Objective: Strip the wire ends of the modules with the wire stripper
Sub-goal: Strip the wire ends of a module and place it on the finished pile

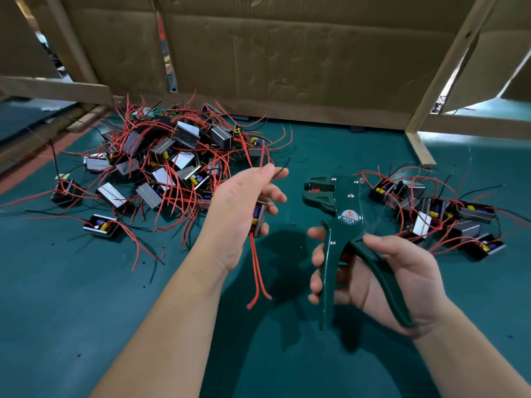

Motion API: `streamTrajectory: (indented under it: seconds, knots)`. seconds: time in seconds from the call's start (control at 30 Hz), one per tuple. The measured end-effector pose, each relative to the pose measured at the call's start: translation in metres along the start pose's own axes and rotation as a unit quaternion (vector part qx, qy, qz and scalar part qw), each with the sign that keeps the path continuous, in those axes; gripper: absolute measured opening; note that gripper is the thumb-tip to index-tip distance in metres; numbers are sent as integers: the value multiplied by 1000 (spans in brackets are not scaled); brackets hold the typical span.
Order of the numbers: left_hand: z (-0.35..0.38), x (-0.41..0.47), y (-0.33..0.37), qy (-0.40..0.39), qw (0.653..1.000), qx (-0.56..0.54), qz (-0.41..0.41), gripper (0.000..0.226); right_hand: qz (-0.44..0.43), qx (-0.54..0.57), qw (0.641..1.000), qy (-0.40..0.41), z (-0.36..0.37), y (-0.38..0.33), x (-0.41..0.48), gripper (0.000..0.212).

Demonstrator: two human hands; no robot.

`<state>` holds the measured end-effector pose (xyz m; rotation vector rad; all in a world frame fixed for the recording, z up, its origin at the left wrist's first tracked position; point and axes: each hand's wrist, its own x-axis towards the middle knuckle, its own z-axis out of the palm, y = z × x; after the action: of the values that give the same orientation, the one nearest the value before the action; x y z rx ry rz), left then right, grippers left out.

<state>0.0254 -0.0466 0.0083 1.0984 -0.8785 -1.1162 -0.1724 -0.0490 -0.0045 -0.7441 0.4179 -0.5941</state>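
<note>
My left hand (pixel 241 208) holds a small black module (pixel 259 221) against its palm and pinches that module's thin black wire (pixel 281 169) between thumb and forefinger. Two red wires (pixel 257 275) hang down from the module. My right hand (pixel 382 280) grips the dark green wire stripper (pixel 342 222) by both handles, its jaws pointing up and to the left, a short way right of the pinched wire and apart from it. A big heap of modules with red wires (pixel 169 165) lies at the left. A smaller group of modules (pixel 436 214) lies at the right.
The table has a green mat (pixel 86 305) dotted with small bits of insulation. A cardboard wall (pixel 287 61) stands behind, with a wooden post (pixel 422 133) at the right and a wooden rail (pixel 54 87) at the back left.
</note>
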Motion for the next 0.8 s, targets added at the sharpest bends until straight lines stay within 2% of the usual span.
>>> streamTrajectory:
  seconds: [0.13,0.47,0.7,0.8]
  knots:
    - [2,-2,-2,20,999,26,34,11,5,3,1000,1,2,1,0,73]
    - [-1,-4,0,-4,998,33,53,13,0,8,998,-59,0,-2,-4,65]
    - [-2,-3,-2,-17,996,55,72,16,1,5,998,-55,-1,-3,-3,66]
    - [-2,-2,-4,-7,990,99,100,15,3,-6,998,-58,-2,-3,-4,66]
